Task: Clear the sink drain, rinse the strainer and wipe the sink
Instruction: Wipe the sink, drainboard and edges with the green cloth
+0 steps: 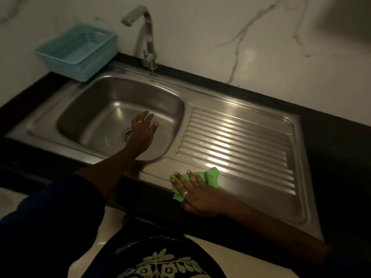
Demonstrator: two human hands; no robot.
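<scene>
A stainless steel sink (96,91) is set in a black counter. My left hand (143,131) hovers over the basin with its fingers spread and holds nothing; it partly hides the round drain strainer (126,134) at the basin's bottom. My right hand (193,192) lies flat with spread fingers on a green cloth (211,176), pressing it on the sink's front rim at the near corner of the ribbed drainboard (241,141).
A curved metal tap (147,35) stands behind the basin with no water running. A light blue plastic basket (78,53) sits on the counter at the back left. A marble-patterned wall rises behind. The black counter (337,149) continues to the right.
</scene>
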